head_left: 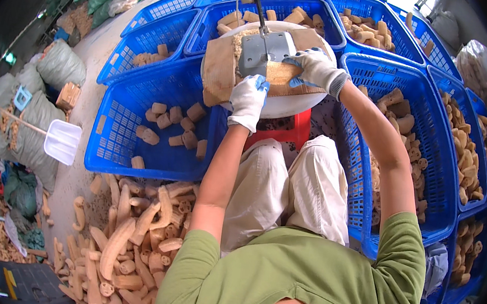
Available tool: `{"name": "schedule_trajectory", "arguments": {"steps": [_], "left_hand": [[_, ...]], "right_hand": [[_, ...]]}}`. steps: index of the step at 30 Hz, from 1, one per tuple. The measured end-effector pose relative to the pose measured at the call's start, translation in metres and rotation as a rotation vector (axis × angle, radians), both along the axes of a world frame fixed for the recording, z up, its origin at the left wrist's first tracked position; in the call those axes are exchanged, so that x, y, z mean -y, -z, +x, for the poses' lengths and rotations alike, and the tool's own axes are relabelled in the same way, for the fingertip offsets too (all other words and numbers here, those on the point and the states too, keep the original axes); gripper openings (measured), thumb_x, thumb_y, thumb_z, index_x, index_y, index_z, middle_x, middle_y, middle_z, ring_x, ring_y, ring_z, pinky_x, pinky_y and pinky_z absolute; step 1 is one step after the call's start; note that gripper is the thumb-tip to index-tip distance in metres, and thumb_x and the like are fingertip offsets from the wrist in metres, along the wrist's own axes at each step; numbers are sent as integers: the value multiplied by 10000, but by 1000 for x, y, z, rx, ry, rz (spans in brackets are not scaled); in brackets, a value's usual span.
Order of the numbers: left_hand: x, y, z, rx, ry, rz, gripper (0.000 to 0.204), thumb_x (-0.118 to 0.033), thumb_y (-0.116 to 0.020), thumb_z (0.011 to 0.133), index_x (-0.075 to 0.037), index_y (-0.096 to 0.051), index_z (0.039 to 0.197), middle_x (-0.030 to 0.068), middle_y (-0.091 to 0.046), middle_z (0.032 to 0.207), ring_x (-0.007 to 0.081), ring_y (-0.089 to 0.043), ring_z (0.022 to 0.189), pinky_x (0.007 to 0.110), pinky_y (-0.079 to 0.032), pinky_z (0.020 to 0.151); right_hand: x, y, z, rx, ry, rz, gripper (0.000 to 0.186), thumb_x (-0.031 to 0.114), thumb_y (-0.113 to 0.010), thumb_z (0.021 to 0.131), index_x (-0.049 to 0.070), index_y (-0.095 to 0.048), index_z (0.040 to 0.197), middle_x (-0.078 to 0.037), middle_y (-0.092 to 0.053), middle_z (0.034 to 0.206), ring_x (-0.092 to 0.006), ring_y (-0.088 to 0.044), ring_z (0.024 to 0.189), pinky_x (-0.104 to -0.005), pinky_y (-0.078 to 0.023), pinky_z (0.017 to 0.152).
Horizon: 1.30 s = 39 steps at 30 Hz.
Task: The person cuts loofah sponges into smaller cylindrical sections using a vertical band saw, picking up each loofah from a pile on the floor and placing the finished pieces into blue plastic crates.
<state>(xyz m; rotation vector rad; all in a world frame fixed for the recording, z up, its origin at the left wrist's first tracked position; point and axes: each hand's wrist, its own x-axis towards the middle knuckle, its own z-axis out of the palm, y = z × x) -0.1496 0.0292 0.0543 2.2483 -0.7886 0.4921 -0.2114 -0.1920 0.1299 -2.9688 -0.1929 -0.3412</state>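
Sacks of crinkled, cloudy plastic slump at 9 o'clock, with a smooth white scoop by them. Toward 7 and 8 o'clock spreads a floor heap of dried loofahs, tan, fibrous, ridged, some straight and some curved. Between 9 and 10 o'clock, a lattice-walled blue plastic basket holds stubby loofah cylinders. Near 12 o'clock, a grained wooden board lies on a round white top; there the left hand, in a knit glove, has curled fingers just beside a grey metal plate; I cannot tell what they pinch. Toward 1 o'clock, the loofah piece, coarse and oblong, lies against the plate's edge, its right end gripped by the gloved right hand's fingers. Past 2 o'clock, another basket holds knobbly loofah lengths.
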Motion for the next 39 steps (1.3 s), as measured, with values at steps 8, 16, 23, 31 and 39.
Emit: {"name": "schedule_trajectory", "arguments": {"steps": [8, 16, 23, 31, 39], "left_hand": [[14, -2, 36, -33, 17, 76, 211, -299, -665, 867, -96, -717, 891, 149, -711, 888, 367, -679, 823, 467, -535, 726], [24, -5, 50, -24, 24, 41, 200, -269, -694, 852, -87, -731, 928, 153, -715, 906, 367, -679, 827, 459, -531, 742], [29, 5, 68, -26, 51, 18, 196, -275, -690, 863, -94, -725, 930, 157, -707, 892, 372, -673, 808, 460, -526, 733], [42, -3, 87, -128, 79, 5, 209, -291, -702, 869, -99, -730, 946, 135, -717, 941, 354, -677, 854, 420, -529, 762], [51, 14, 104, 71, -89, 175, 353, -235, -659, 852, -127, -674, 1188, 100, -669, 1240, 359, -565, 1207, 460, -451, 1009]], "right_hand": [[16, 2, 38, -20, -10, 59, 641, 337, -881, 682, 184, -689, 1275, -138, -727, 1007, -335, -671, 951, -426, -511, 873], [27, 1, 56, 1, 11, 52, 633, 324, -871, 686, 213, -685, 1281, -134, -727, 982, -328, -683, 936, -425, -527, 856], [25, -9, 63, -64, 82, 6, 685, 409, -876, 674, 272, -664, 1311, -98, -729, 1093, -300, -691, 1013, -396, -538, 909], [32, -6, 72, 5, 130, 19, 625, 403, -858, 700, 243, -686, 1279, -89, -740, 1078, -279, -691, 1010, -371, -519, 931], [27, -18, 81, -80, 199, 41, 609, 405, -857, 712, 259, -689, 1279, -57, -727, 1159, -258, -668, 1095, -338, -500, 989]]}}
